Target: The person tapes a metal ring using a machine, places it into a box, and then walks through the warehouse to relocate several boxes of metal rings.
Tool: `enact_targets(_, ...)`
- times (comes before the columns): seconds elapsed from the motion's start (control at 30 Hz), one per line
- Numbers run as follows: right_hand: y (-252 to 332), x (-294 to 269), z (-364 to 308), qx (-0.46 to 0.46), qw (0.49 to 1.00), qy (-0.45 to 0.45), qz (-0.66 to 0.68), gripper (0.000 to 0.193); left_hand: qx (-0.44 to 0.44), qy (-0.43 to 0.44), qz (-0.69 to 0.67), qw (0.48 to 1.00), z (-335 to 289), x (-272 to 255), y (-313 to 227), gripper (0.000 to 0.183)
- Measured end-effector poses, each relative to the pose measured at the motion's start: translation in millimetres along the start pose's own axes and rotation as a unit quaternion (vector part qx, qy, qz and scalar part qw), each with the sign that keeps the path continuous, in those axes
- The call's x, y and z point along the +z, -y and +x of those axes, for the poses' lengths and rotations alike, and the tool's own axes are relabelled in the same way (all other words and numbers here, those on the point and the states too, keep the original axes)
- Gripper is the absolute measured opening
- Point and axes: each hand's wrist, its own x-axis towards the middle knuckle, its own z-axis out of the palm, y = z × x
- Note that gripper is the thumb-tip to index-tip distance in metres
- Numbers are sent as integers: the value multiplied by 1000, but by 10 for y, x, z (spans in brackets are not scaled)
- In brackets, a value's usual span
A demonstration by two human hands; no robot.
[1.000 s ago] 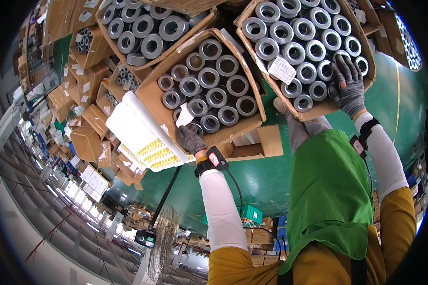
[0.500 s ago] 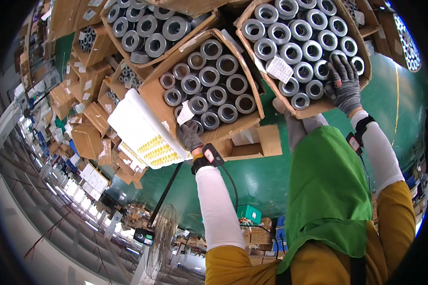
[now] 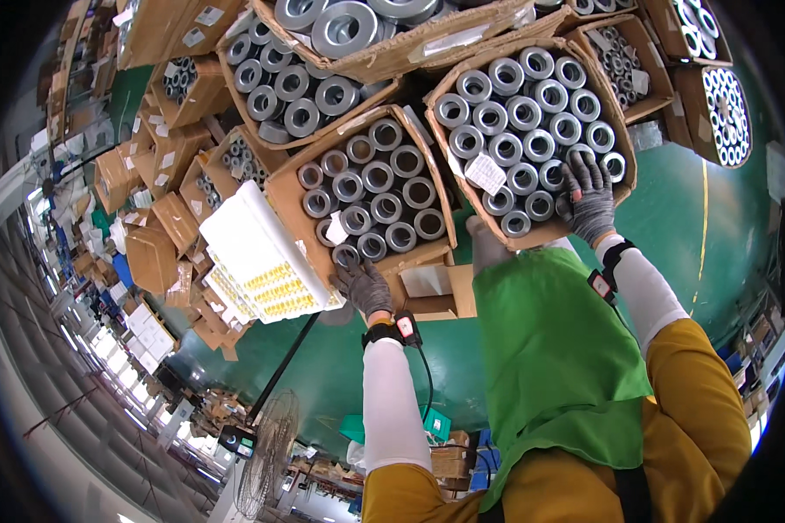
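Observation:
My left hand (image 3: 363,286), in a grey glove, rests at the near left corner of the middle carton (image 3: 427,251). Its fingers are spread, with the tips against a steel ring (image 3: 345,254) in that corner. More thick-walled rings stand in rows in this carton, and a white paper slip (image 3: 337,228) lies among them. On the right, my gloved right hand (image 3: 590,199) lies over the near right side of a second carton (image 3: 545,234) full of similar rings. Its fingers stretch forward over a ring (image 3: 581,154); their undersides are hidden.
A white foam tray (image 3: 262,235) with yellow pieces adjoins the middle carton's left side. An open small carton (image 3: 436,305) sits just below it. Further ring-filled cartons (image 3: 427,52) crowd the far side. A wire-caged fan (image 3: 266,462) stands at lower left.
My view has shifted, showing more cartons at the far side. The left hand has drawn back toward me, uncovering the corner ring. My right hand stays over the same rings.

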Motion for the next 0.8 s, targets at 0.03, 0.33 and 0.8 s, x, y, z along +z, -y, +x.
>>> enact_targets(0.03,-5,-13,-3,-1,1000,5,-2,65,-11,-3,-16,1000,30,3,-26,49)
enact_targets(0.33,-24,-12,25,-6,1000,4,-6,64,-40,11,-64,997,156,19,-92,50)
enact_targets(0.8,20,25,6,-31,998,-34,-29,62,-3,-72,-83,994,70,149,5,38)
